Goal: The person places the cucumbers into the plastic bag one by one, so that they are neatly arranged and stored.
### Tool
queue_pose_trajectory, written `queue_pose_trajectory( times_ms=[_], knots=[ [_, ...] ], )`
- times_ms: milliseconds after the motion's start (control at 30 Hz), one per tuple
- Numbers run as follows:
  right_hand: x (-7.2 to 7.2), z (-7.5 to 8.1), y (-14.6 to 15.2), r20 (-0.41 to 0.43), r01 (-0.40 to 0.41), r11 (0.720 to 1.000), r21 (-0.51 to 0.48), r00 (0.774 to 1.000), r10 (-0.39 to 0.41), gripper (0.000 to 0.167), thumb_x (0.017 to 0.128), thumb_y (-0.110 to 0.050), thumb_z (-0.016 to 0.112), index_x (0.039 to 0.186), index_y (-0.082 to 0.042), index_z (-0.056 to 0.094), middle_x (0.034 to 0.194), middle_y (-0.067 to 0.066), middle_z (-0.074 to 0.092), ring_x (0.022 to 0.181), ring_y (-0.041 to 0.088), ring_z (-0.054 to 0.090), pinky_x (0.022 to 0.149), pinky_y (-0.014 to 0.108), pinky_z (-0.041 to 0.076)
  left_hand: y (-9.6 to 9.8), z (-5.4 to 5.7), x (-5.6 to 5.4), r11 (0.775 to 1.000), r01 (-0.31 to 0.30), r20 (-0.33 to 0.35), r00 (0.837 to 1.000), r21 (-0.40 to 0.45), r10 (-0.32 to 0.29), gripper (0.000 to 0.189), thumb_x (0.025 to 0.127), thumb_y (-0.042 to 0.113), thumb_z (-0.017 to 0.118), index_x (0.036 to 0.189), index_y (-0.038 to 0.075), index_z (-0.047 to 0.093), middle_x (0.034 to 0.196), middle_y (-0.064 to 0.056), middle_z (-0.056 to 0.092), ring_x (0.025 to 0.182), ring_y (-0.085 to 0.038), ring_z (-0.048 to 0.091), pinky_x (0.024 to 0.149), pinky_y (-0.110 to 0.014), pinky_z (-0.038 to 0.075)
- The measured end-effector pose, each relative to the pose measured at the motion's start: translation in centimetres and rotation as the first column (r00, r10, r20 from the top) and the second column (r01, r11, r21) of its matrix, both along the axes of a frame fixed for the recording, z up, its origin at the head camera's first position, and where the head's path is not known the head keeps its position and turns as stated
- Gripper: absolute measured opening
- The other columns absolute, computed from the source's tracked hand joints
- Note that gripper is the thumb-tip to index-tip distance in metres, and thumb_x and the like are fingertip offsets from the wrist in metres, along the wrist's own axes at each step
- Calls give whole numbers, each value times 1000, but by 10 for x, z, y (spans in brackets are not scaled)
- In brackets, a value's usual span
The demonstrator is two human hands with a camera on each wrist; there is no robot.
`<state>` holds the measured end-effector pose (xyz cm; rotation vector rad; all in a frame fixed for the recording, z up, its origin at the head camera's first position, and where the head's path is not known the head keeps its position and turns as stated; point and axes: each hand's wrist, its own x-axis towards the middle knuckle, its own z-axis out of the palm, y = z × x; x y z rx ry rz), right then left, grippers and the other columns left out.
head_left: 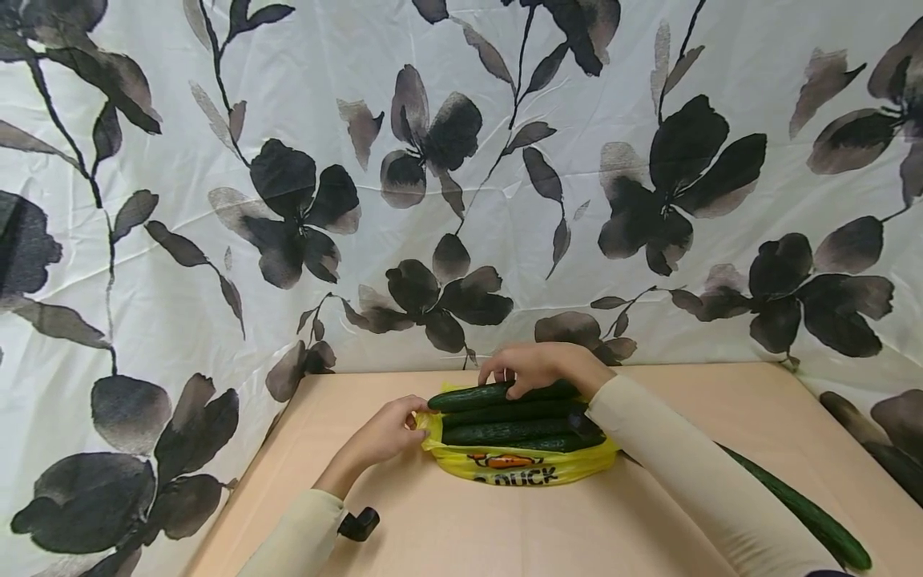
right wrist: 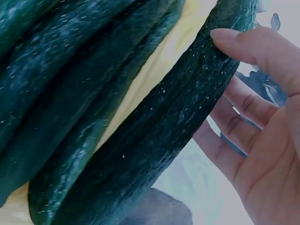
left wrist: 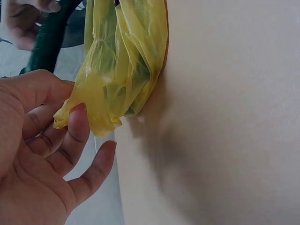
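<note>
A yellow plastic bag [head_left: 577, 463] with printed lettering lies on the table, its mouth spread around several dark green cucumbers [head_left: 497, 433]. My left hand [head_left: 389, 437] pinches the bag's left edge; the left wrist view shows the gathered yellow plastic [left wrist: 101, 93] between thumb and fingers. Over the far side of the bag, my right hand [head_left: 537, 369] grips the rearmost cucumber [head_left: 469, 398], thumb on the near side and fingers behind it. In the right wrist view that cucumber [right wrist: 164, 108] lies beside the others, a strip of yellow plastic showing between.
Another cucumber [head_left: 808, 505] lies on the table to the right, partly behind my right sleeve [head_left: 678, 457]. A floral cloth [head_left: 548, 240] hangs behind the peach-coloured table [head_left: 447, 529]. A small black device [head_left: 359, 525] sits at my left wrist.
</note>
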<state>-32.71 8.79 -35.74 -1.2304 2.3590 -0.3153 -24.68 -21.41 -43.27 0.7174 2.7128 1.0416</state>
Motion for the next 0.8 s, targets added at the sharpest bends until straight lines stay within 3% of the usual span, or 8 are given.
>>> queue_pose_trajectory(
  times_ms=[300,533,800],
  knots=[
    [-5,-15,8,-39,39,999,36,999,-37,47,94,-10,71,138,-23,60,116,-4,62,102,13,59,92,35,51,0,1,3,1000,15,-19,1000,17,-14,36,90,4,69,126,0,68,124,-12,65,82,-16,51,71,-26,44],
    [-4,-25,4,-122,67,995,78,991,-57,48,93,-14,73,138,-26,61,116,-5,63,101,10,60,90,34,52,2,2,4,1000,2,-18,1000,16,-1,34,90,3,68,124,1,68,122,-10,66,83,-17,52,71,-26,44],
    [4,-34,4,-193,97,988,121,978,-72,46,98,-21,68,143,-29,58,125,-3,63,113,14,60,95,39,51,2,1,5,999,9,-16,1000,36,-9,32,90,2,68,122,4,70,119,-8,67,82,-16,52,71,-25,45]
  ],
)
